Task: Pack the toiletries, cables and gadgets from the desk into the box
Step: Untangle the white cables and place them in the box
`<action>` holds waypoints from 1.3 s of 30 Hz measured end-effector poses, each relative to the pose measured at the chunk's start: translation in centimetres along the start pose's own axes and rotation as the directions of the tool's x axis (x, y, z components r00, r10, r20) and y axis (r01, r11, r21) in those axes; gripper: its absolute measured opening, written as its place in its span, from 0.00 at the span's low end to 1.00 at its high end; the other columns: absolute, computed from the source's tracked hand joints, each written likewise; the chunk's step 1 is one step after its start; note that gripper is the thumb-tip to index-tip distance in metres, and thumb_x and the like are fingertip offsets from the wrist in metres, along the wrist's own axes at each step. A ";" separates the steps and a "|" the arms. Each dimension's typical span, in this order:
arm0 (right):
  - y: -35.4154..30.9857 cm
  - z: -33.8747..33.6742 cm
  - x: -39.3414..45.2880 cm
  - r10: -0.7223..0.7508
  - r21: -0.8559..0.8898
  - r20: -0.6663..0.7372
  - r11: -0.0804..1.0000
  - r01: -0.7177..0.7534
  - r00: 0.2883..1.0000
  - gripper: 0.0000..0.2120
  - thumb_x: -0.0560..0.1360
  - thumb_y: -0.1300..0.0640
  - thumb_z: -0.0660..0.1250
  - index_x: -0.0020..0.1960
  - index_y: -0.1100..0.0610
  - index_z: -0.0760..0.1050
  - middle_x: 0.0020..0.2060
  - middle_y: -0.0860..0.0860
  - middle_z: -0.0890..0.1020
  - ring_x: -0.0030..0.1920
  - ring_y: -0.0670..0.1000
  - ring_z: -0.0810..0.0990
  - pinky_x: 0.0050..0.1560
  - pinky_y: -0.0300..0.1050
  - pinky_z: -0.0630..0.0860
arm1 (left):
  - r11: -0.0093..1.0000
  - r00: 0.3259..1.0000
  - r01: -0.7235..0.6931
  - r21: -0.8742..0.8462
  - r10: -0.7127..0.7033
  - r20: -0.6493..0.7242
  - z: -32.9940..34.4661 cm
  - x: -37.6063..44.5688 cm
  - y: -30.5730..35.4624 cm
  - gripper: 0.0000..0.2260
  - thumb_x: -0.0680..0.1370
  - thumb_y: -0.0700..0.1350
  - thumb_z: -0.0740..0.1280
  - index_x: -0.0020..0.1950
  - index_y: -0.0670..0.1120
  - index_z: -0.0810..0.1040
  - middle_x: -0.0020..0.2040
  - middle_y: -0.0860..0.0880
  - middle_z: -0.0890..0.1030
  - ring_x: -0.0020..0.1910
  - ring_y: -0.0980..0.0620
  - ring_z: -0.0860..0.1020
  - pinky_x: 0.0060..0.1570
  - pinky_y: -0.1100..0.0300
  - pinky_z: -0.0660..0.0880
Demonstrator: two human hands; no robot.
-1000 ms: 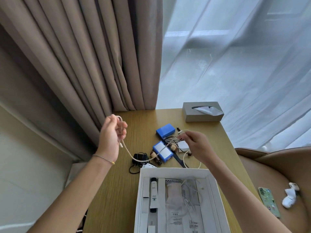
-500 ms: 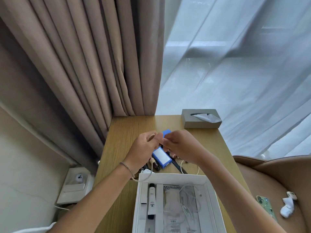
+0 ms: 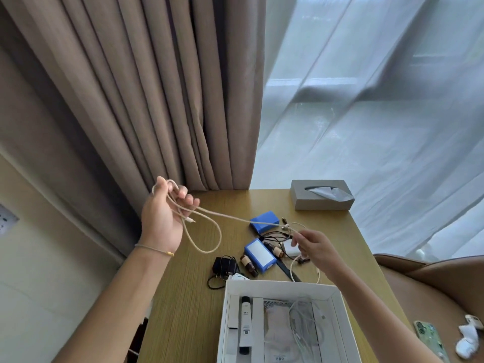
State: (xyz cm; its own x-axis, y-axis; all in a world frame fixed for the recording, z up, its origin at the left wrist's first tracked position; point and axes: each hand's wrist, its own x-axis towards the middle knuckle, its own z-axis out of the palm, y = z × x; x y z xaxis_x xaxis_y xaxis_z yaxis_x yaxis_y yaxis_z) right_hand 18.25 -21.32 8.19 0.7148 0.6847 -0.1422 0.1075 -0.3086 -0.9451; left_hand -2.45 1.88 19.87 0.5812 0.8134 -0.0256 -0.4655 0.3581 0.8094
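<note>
- While a beige cable stretches between them above the tabletop, a person's two bare hands work at a wooden desk beside drawn curtains.
- Left hand, raised near the curtain, has its grip curled round several loops of the cable, one loop hanging below the palm and a plug end poking out by the fingers.
- Right hand, lower and nearer the box, pinches the cable's far end between fingertips, its grip narrow.
- On the tabletop between the hands lie two blue boxes, a black charger, small brown bottles and tangled black wires.
- An open white box sits at the near edge, already holding a white tube, a pouch and coiled white cables.
- A grey tissue box stands at the tabletop's far right corner.
- A phone rests on the brown chair to the right.
</note>
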 end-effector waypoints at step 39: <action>-2.1 7.2 -9.0 0.237 0.274 0.395 0.892 -0.360 0.888 0.21 0.75 0.65 0.66 0.65 0.51 0.77 0.35 0.57 0.82 0.28 0.49 0.71 0.27 0.41 0.64 | 0.540 0.931 -0.133 0.831 -0.219 0.292 -0.5 -7.9 -15.4 0.26 0.77 0.69 0.53 0.42 0.47 0.71 0.35 0.49 0.72 0.36 0.52 0.70 0.41 0.55 0.69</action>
State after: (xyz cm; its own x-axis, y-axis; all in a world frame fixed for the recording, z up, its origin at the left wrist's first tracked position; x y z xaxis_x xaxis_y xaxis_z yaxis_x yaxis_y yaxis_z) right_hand 6.62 -22.07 9.29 0.3875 0.7953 -0.4663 -0.3509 -0.3405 -0.8723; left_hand -0.23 -9.85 7.32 0.8379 0.5449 -0.0303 0.2260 -0.2959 0.9281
